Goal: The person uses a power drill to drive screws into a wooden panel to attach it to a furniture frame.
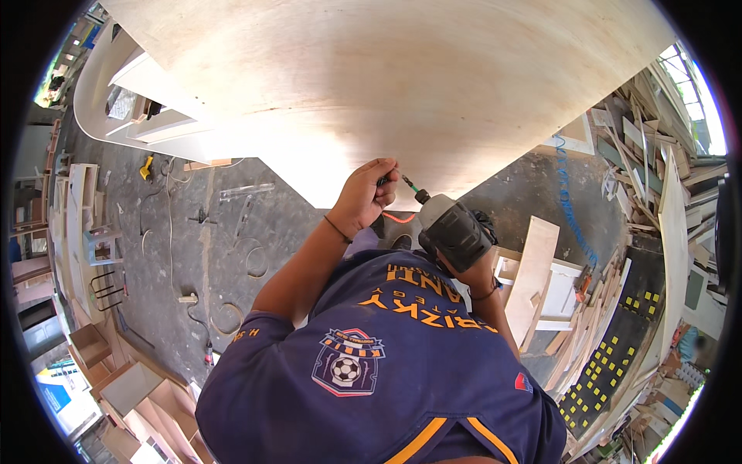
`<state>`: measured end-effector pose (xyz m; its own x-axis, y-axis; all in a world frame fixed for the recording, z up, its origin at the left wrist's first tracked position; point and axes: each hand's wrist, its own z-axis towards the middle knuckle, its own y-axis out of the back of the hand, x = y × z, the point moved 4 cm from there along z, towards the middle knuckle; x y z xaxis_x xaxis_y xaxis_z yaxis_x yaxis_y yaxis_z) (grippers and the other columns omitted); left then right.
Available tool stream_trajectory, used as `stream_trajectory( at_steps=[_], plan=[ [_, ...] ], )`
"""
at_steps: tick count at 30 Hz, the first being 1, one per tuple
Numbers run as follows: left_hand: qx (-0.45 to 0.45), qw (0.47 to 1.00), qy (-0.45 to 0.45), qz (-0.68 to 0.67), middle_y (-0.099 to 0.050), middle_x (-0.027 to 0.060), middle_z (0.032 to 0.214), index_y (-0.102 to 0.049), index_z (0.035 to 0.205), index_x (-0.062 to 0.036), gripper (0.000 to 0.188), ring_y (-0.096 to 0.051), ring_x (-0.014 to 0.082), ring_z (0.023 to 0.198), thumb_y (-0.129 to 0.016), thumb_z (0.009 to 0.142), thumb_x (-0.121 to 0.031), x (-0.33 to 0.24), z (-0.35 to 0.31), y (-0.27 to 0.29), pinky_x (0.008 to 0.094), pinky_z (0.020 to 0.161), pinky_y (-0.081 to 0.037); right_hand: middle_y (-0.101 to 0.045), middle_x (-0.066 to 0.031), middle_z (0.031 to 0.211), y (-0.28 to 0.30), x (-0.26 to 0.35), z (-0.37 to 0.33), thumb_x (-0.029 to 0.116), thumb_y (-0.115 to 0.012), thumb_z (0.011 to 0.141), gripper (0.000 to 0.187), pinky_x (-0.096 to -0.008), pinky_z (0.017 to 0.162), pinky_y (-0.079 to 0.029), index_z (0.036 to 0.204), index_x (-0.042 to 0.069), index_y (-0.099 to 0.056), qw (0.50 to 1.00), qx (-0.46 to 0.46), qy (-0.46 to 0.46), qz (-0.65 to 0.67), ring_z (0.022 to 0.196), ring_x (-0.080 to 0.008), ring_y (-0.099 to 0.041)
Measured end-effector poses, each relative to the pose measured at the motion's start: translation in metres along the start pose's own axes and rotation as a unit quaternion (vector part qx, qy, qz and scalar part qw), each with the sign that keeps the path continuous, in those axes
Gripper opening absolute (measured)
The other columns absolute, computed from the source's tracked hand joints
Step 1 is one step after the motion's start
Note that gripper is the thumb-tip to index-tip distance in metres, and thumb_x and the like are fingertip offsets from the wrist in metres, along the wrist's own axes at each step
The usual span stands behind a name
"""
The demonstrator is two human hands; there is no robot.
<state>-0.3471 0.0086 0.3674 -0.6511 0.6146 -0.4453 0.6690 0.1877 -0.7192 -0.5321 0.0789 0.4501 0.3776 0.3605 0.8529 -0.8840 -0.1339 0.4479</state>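
A large pale plywood panel (371, 85) fills the top of the view, its near edge just beyond my hands. My right hand (478, 276) is wrapped round a black and grey cordless drill (457, 232), whose body hides most of my fingers. The drill's bit (411, 185), with a green band, points up and left toward the panel. Close to the bit's tip, my left hand (362, 197) is closed in a pinch. Something small and dark shows at its fingertips, but I cannot make out what it is.
A yellow tool (146, 167) and cables lie on the grey floor at left. White curved furniture (97, 100) stands at far left. Boards (539, 259) lean to my right, near a blue coiled hose (568, 203) and heaped wood scraps (645, 155). Wooden boxes (143, 387) are at lower left.
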Motion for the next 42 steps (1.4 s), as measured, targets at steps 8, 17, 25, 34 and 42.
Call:
stream_trajectory(
  at_steps=[8, 17, 25, 34, 42],
  plan=[
    [0.013, 0.998, 0.027, -0.046, -0.045, -0.0014, 0.071, -0.053, 0.100, -0.0007, 0.019, -0.035, 0.0057, 0.056, -0.057, 0.088, -0.014, 0.033, -0.008, -0.026, 0.0190, 0.050, -0.030, -0.068, -0.0103, 0.092, 0.009, -0.017, -0.033, 0.009, -0.071, 0.065, 0.034, -0.0324, 0.075, -0.049, 0.098, 0.001, -0.064, 0.998, -0.065, -0.009, 0.011, 0.084, -0.0238, -0.066],
    [-0.009, 0.999, -0.016, -0.028, -0.056, 0.0037, 0.086, -0.054, 0.092, -0.0034, 0.009, -0.038, 0.0053, 0.057, -0.048, 0.091, -0.011, 0.044, -0.028, -0.039, 0.0200, 0.051, -0.033, -0.067, -0.0116, 0.090, 0.016, -0.014, -0.049, 0.008, -0.070, 0.066, 0.032, -0.0331, 0.075, -0.049, 0.097, 0.001, -0.064, 0.989, -0.092, -0.056, 0.105, 0.082, -0.0241, -0.065],
    [0.036, 0.995, 0.004, -0.095, -0.041, -0.0026, 0.067, -0.048, 0.085, -0.0072, 0.009, -0.032, 0.0062, 0.053, -0.050, 0.091, -0.014, 0.039, -0.031, -0.044, 0.0202, 0.047, -0.028, -0.066, -0.0124, 0.097, 0.004, -0.008, -0.051, 0.009, -0.069, 0.068, 0.032, -0.0339, 0.079, -0.048, 0.098, 0.003, -0.064, 0.994, -0.086, -0.048, 0.047, 0.088, -0.0251, -0.064],
    [0.096, 0.978, 0.070, -0.172, -0.032, -0.0048, 0.060, -0.049, 0.085, -0.0092, 0.014, -0.028, 0.0069, 0.050, -0.052, 0.092, -0.021, -0.001, -0.028, -0.036, 0.0215, 0.045, -0.025, -0.067, -0.0123, 0.093, -0.028, 0.006, -0.019, 0.010, -0.071, 0.068, 0.031, -0.0339, 0.075, -0.050, 0.097, 0.003, -0.064, 0.995, -0.095, -0.026, -0.014, 0.084, -0.0272, -0.065],
    [0.089, 0.989, 0.062, -0.105, -0.032, -0.0049, 0.060, -0.051, 0.087, -0.0091, 0.015, -0.028, 0.0071, 0.050, -0.053, 0.092, -0.023, -0.048, -0.025, 0.006, 0.0211, 0.045, -0.026, -0.067, -0.0129, 0.092, -0.084, 0.021, 0.010, 0.008, -0.069, 0.069, 0.029, -0.0331, 0.074, -0.050, 0.097, 0.002, -0.064, 0.992, -0.112, -0.056, -0.022, 0.082, -0.0263, -0.065]
  ],
)
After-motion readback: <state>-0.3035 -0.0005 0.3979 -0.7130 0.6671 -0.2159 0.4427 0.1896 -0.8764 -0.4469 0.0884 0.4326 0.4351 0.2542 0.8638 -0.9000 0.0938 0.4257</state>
